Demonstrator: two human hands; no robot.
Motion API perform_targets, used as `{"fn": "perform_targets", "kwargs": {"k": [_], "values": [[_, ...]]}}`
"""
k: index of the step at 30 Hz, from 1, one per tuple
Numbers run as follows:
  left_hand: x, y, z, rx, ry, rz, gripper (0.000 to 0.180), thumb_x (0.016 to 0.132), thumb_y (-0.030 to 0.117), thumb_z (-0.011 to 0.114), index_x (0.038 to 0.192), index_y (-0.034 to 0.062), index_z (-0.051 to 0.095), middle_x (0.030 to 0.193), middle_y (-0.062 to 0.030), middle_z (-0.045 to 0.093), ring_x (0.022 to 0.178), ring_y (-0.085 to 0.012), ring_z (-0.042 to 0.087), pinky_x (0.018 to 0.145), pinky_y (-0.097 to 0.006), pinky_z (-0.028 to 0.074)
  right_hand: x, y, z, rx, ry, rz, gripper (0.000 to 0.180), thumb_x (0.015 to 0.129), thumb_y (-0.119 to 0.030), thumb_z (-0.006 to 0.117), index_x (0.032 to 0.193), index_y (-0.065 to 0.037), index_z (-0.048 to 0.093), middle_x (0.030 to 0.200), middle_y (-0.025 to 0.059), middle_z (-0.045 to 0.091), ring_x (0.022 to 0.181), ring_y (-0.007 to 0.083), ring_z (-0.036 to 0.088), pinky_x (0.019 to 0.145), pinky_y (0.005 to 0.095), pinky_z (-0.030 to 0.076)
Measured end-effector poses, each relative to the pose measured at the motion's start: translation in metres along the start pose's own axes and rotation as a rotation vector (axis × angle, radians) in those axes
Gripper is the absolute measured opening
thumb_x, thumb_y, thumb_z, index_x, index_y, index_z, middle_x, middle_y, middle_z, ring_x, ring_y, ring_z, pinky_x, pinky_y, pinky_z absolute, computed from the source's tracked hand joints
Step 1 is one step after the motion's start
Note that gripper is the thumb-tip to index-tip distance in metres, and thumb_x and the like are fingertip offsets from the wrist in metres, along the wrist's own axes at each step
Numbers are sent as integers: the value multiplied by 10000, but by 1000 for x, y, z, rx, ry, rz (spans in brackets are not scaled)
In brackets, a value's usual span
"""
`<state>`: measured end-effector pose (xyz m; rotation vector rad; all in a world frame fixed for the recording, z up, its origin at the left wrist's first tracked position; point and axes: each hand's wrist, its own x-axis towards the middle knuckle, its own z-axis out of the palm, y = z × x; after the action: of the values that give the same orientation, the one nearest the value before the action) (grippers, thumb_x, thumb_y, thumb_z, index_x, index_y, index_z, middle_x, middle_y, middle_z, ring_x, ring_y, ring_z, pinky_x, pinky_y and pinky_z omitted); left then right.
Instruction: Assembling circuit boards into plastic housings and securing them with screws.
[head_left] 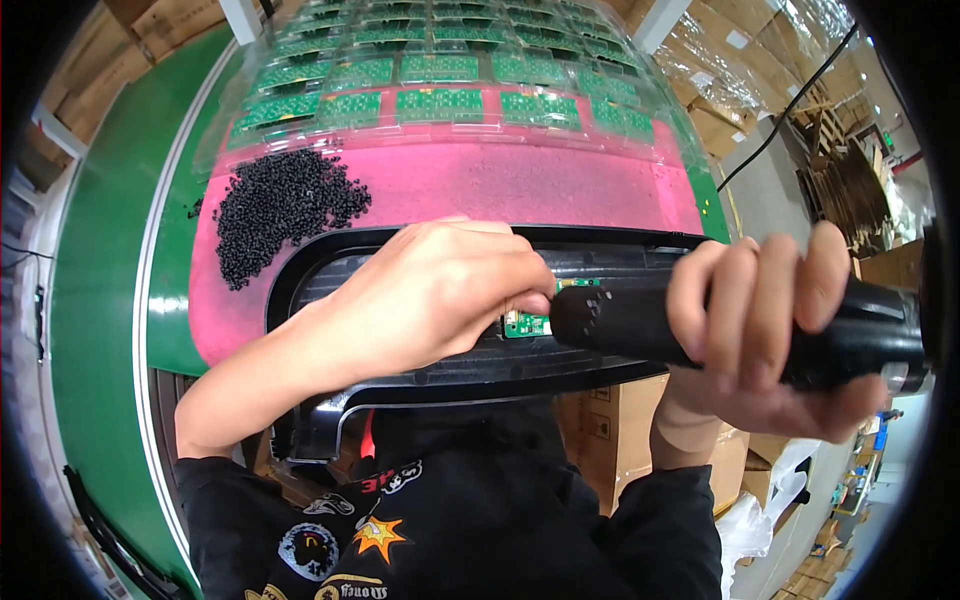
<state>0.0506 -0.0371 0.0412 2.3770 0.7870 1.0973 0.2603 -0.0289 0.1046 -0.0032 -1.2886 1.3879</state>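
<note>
A long black plastic housing (620, 262) lies hollow side up before me. Inside it sits a small green circuit board (527, 325), partly covered by my hand and the tool. My left hand (470, 275) reaches over the housing, its fingers pinched together at the board; whatever they hold is hidden. Across the right part of the housing, my right hand (755, 320) is wrapped round a black electric screwdriver (635, 322). The tool's near end hangs over the board, and its bit cannot be seen.
A heap of small black screws (280, 205) lies on the pink mat (450, 180) at left. Beyond it, clear trays hold several green circuit boards (440, 105). The mat rests on a green table (105, 300). Cardboard boxes (625, 430) stand below, near my right arm.
</note>
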Motion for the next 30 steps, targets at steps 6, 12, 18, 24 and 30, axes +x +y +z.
{"fn": "perform_targets", "kwargs": {"k": [6,12,18,24,30], "values": [[0,5,-5,245,104,-114,148,782,-43,684,906,-28,603,789,-150,611,749,-343,620,652,-407,489,7,19,-3,-148,41,111,545,885,-597,583,947,-68,465,646,-11,490,474,85,427,507,249,360],[2,-1,-4,259,170,-236,99,919,61,602,907,-30,562,804,-174,568,770,-386,588,670,-435,473,0,41,-15,-258,62,171,540,887,-580,574,949,-55,465,615,-8,469,459,88,401,491,251,349],[-2,-2,-2,323,132,-274,165,910,126,632,907,-18,553,827,-174,562,814,-383,573,698,-454,464,1,48,-18,-270,50,189,522,888,-564,572,953,-58,463,616,-6,464,468,92,402,497,253,351],[-10,-10,-4,296,72,-244,129,865,98,640,928,8,573,844,-146,590,830,-360,586,719,-442,459,7,51,-14,-333,-8,256,531,871,-566,599,936,-59,456,609,-9,455,468,91,407,481,253,353],[-11,-7,-4,312,60,-244,106,847,59,629,943,34,591,838,-119,598,844,-337,595,718,-421,449,12,59,-5,-413,-65,304,511,867,-534,612,944,-53,458,604,-11,445,467,91,415,463,252,349]]}}
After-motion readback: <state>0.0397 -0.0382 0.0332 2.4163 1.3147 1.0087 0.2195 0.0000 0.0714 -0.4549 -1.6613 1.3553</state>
